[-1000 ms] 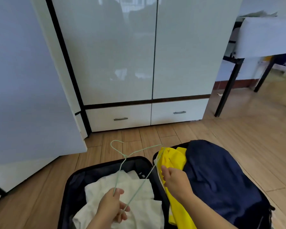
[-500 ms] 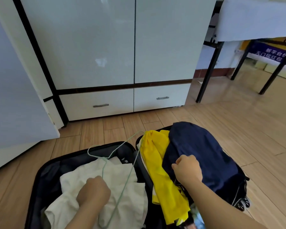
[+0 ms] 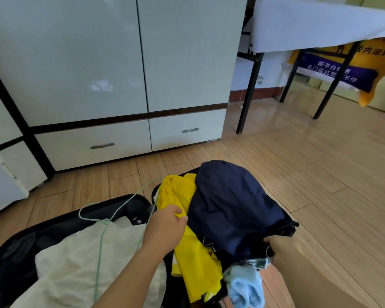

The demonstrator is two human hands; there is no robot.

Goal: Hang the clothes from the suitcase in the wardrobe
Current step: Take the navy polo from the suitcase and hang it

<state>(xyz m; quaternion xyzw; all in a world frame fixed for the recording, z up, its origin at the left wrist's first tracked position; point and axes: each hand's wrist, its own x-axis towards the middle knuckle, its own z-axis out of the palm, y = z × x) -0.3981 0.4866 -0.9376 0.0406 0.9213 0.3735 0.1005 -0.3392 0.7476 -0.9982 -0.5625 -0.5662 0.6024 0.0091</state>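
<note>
Wooden floor (image 3: pixel 320 174) carries the open suitcase (image 3: pixel 13 245) before the closed white wardrobe (image 3: pixel 120 63). Left hand (image 3: pixel 165 227) pinches the yellow garment (image 3: pixel 187 252), fingers (image 3: pixel 178 211) closed on its cloth. Right hand (image 3: pixel 282 247) touches the navy garment (image 3: pixel 231 207); whether its fingers grip cannot be told. A green wire hanger (image 3: pixel 102 221) lies on the white clothes (image 3: pixel 76 263). Light blue cloth (image 3: pixel 245 285) sits at the near edge.

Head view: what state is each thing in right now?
White two-door wardrobe: doors closed.
Two white drawers: closed.
Black suitcase: open on the floor.
Thin green wire hanger: lying on the white garment.
Left hand: pinching the yellow garment.
Right hand: at the navy garment, grip unclear.
</note>
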